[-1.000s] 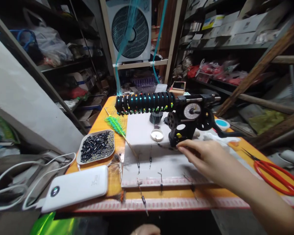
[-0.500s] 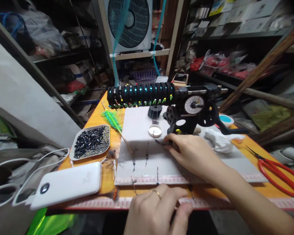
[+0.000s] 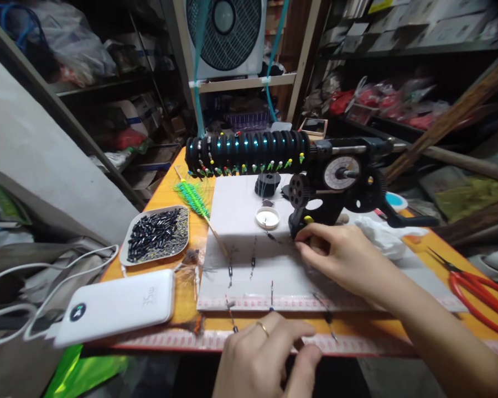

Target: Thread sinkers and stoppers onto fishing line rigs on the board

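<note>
My right hand (image 3: pixel 332 246) is closed in a pinch over the white board (image 3: pixel 290 276), beside the base of a black hand-cranked winder (image 3: pixel 336 182). What its fingertips hold is hidden. Just left of them lies a small dark rig piece (image 3: pixel 270 236) with fine line, near a round white dish (image 3: pixel 268 217). At the front edge, my left hand (image 3: pixel 265 354), with a ring, has bent fingers and its thumb apart; nothing shows in it. More short line pieces with dark beads (image 3: pixel 253 262) lie on the board. Others lie near the left hand, including one dark piece (image 3: pixel 328 317).
A tray (image 3: pixel 126 251) of dark beads and a white power bank (image 3: pixel 120 304) are at left, with a green feathery stick (image 3: pixel 193 198) behind. Red-handled scissors (image 3: pixel 477 293) lie right, near crumpled white tissue (image 3: pixel 382 235). A black spool (image 3: pixel 267 184) stands behind the dish.
My right hand has shifted slightly right, away from the small dark rig piece. My left hand stays nearly in place. The whole view has shifted a little.
</note>
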